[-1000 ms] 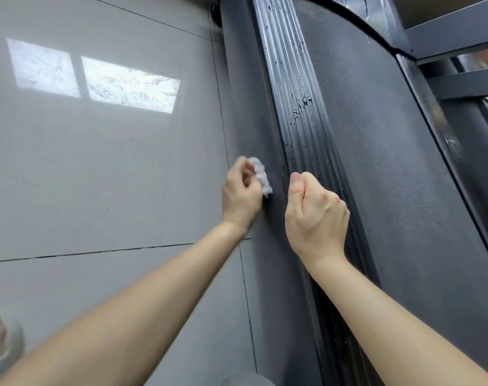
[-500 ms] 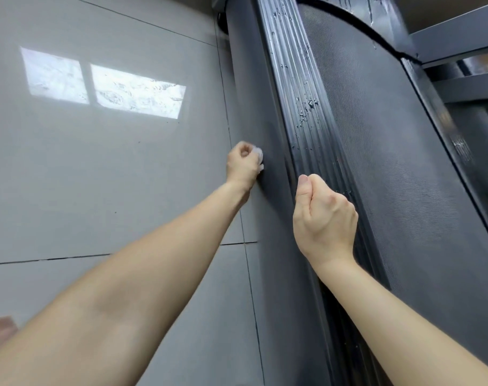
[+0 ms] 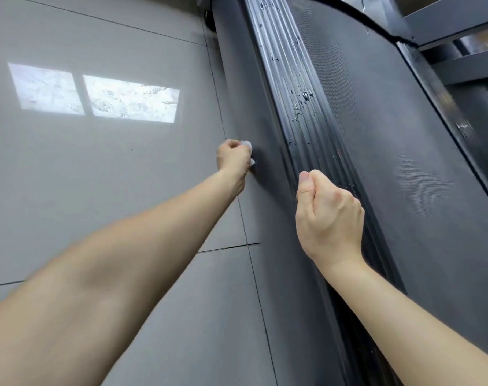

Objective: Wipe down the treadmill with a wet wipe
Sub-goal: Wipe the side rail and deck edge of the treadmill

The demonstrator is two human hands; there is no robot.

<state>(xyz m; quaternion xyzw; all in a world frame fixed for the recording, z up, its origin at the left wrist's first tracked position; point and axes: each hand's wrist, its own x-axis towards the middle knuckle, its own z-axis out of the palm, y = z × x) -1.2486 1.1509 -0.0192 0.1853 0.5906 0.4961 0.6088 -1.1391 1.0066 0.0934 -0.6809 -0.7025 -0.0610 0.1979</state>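
Observation:
The dark grey treadmill (image 3: 376,135) runs from the top centre down to the right, with a ribbed side rail (image 3: 301,87) that carries water droplets. My left hand (image 3: 233,158) grips a crumpled white wet wipe (image 3: 248,147) and presses it against the treadmill's outer side panel (image 3: 251,107), left of the rail. My right hand (image 3: 327,215) is curled into a loose fist with nothing in it, held over the lower part of the rail. Most of the wipe is hidden inside my left fist.
Glossy grey floor tiles (image 3: 98,176) fill the left side, with a bright window reflection (image 3: 95,93). The treadmill belt (image 3: 404,176) lies right of the rail. Dark metal frame bars (image 3: 460,45) cross the top right corner.
My left hand has slid the wipe farther up along the side panel, away from me. My right hand has stayed in a fist by the rail.

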